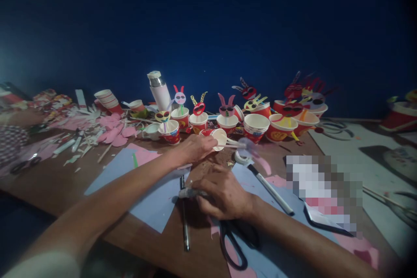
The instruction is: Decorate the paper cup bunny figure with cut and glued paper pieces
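My left hand [197, 148] is closed at a red paper cup [219, 137] tipped on its side, its white mouth facing right. From that mouth a thin pale stick [230, 146] runs right to a blurred paper cutout [249, 147] with a pink strip. Nearer to me, my right hand [224, 193] is curled around a whitish tube-like thing [190, 193], blurred. Beneath it lies a silver pen [185, 226]. Black-handled scissors [233, 247] lie below my right wrist, and a tape roll [243, 156] sits beyond my right hand.
Paper cups with paper-face figures [198, 115] line the back, beside a stack of cups [256, 127] and a white flask [159, 93]. Pink paper scraps [117, 130] spread left. Blue sheets [110, 173], a marker [273, 193] and a phone [329, 221] lie on the table. A checked sleeve [13, 143] shows far left.
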Action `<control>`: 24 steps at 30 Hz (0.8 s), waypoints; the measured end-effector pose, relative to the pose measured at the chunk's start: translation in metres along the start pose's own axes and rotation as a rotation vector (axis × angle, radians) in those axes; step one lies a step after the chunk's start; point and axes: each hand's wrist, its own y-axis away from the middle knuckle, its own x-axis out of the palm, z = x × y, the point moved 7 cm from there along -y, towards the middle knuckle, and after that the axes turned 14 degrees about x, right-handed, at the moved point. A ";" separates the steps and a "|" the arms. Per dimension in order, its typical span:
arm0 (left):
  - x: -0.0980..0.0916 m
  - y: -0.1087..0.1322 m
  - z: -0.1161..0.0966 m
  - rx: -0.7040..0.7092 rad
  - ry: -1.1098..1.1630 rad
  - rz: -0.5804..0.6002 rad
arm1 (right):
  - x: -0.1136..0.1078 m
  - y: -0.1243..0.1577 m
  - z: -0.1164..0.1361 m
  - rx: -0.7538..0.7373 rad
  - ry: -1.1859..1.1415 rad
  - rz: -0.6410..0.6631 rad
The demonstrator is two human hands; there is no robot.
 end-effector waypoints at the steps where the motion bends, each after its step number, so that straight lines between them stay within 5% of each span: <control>1: 0.001 0.001 0.001 0.004 0.009 -0.008 | -0.001 0.000 0.000 0.003 -0.007 -0.006; 24: 0.010 -0.014 0.003 0.004 -0.042 0.058 | -0.001 0.000 -0.004 0.014 -0.014 -0.016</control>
